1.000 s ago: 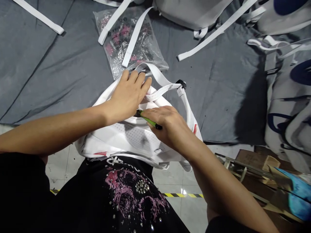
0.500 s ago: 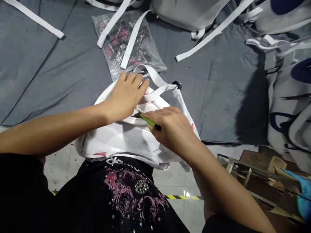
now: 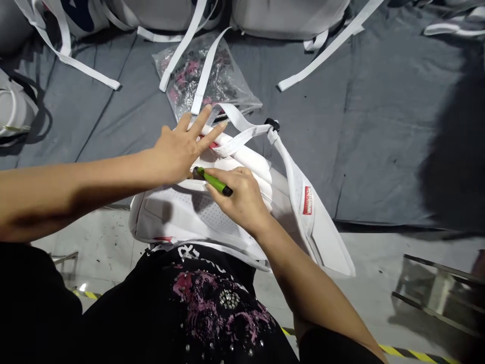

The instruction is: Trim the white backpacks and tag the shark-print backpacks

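Note:
A white backpack with dotted mesh padding lies across the table edge against my body. My left hand rests on its upper part with fingers spread. In my right hand is a slim green pen-like tool with a black end. The tool's dark tip meets the bag close to my left hand; its exact kind I cannot make out. A white strap with a black buckle loops above my right hand. To the right, a shoulder strap bears a red label.
A clear plastic bag with pink and black print lies beyond the backpack on the grey-covered table. More pale backpacks line the back, with white straps trailing forward. At lower right, a metal frame stands on the floor.
My left hand has shifted left and its fingers have spread wider. My right hand has moved left with the green tool. The shoulder strap with the red label now shows fully, as the view has turned.

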### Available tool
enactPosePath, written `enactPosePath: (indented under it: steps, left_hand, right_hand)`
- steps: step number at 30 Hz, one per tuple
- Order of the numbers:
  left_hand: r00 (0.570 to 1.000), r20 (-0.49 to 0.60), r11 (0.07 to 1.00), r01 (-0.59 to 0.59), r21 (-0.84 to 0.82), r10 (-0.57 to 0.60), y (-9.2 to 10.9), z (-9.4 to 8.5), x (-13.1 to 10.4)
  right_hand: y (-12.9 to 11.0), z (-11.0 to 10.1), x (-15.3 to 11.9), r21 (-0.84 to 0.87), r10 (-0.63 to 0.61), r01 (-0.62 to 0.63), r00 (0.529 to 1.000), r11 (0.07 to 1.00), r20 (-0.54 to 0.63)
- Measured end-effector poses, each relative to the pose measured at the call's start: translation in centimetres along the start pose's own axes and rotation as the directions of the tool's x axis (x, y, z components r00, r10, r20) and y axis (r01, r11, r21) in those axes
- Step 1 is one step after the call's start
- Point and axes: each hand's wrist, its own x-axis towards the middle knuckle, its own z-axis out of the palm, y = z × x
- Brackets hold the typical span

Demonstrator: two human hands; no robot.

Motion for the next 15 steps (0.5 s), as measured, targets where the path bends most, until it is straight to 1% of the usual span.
enactPosePath:
  steps: [1,3,5,9,13,15]
  left_hand:
    - [1.000,0.016,1.000,0.018,0.018,-0.018,0.1,-0.1,0.1]
    - [0.999,0.050,0.999,0.016,0.050,-0.019,0.2,-0.2,0.3]
    - [0.996,0.090,0.998,-0.016,0.062,0.010,0.0,-0.3,0.4]
    - [0.990,0.119,0.996,-0.083,0.037,0.078,-1.1,-1.2,0.2]
    - [0.960,0.257,0.993,-0.114,-0.012,0.113,-1.8,-2.3,0.1]
    - [0.952,0.287,0.994,-0.104,-0.034,0.110,-1.7,-2.5,0.0]
  right_hand:
    - [0.0,0.1,0.0,0.009,0.000,0.000,1.000,1.000,-0.009]
    - [0.2,0.2,0.0,0.011,-0.009,0.010,0.999,1.000,-0.038]
    - [0.3,0.3,-0.1,0.008,-0.020,0.021,0.998,1.000,-0.054]
    - [0.2,0.5,-0.1,0.000,-0.028,0.028,0.998,1.000,-0.050]
    - [-0.1,0.7,0.2,0.023,0.003,-0.002,0.999,1.000,-0.045]
    - [-0.3,1.0,0.3,0.042,0.020,-0.018,0.999,0.999,-0.051]
